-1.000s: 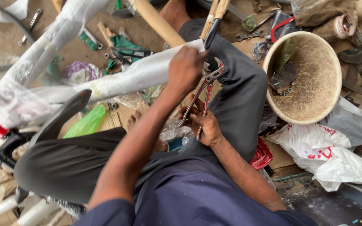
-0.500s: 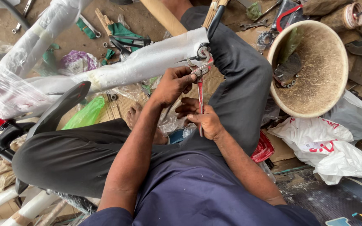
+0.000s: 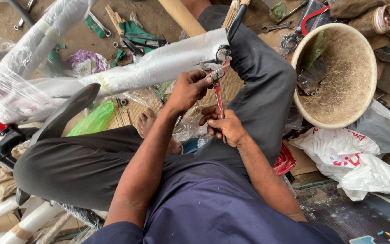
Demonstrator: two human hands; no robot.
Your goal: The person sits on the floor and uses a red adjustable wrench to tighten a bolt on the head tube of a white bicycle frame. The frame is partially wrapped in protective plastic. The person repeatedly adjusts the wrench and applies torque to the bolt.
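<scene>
I sit cross-legged with a bicycle frame (image 3: 159, 63), its tubes wrapped in white foam and clear plastic, lying across my lap. Red-handled pliers (image 3: 218, 88) point up at a small metal fitting (image 3: 222, 55) at the frame tube's end. My right hand (image 3: 226, 127) grips the red handles from below. My left hand (image 3: 189, 90) is closed around the pliers' head, just under the fitting. A black saddle (image 3: 66, 113) lies against my left thigh.
A large dirty round basin (image 3: 339, 74) holding metal parts stands at the right. White plastic bags (image 3: 362, 158) lie below it. Wrenches, a red-framed saw and green scraps litter the ground beyond the frame. A green bag (image 3: 93, 121) and cardboard lie between my legs.
My left hand came down from the top of the wrapped tube to the pliers' head. The pliers swung from slanted to nearly upright at the fitting.
</scene>
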